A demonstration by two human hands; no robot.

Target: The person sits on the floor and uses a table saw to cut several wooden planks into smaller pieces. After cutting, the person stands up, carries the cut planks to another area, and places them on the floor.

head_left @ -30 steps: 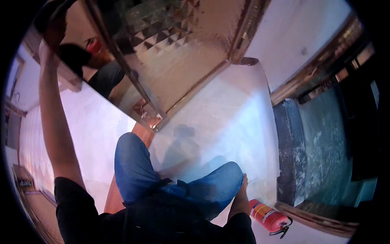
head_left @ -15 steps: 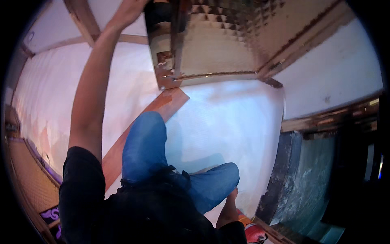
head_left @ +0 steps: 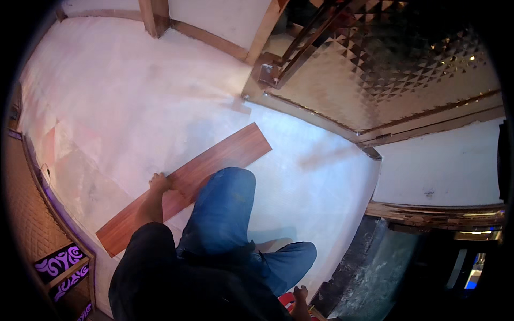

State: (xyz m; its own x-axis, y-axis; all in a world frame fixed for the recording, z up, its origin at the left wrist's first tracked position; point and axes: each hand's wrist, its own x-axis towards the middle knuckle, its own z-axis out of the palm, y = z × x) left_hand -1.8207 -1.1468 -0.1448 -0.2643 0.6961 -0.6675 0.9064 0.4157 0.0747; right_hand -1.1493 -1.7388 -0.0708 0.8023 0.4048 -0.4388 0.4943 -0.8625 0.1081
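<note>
A reddish-brown wood plank [head_left: 227, 156] lies slantwise on the pale floor, partly behind my bent left knee. My left hand [head_left: 159, 183] is at its far long edge, fingers curled over that edge. My left forearm crosses the plank's near part. Low in the head view, my right hand [head_left: 301, 293] is beside my right knee with fingers curled in; what it holds, if anything, is hidden. Next to it shows part of a red object [head_left: 286, 300], mostly covered by my body and arm.
At the far right stands a gold, studded, mirror-like door panel [head_left: 321, 88] with a bottom hinge. A wooden post [head_left: 154, 18] meets the back wall. Woven brown panelling with purple patterns [head_left: 59, 265] borders the left. A dark, smeared slab [head_left: 350, 267] lies right.
My left hand has come down from the upper edge near the door to the plank. The plank's far end now lies farther from the door corner. My right hand is lower, and the view has turned.
</note>
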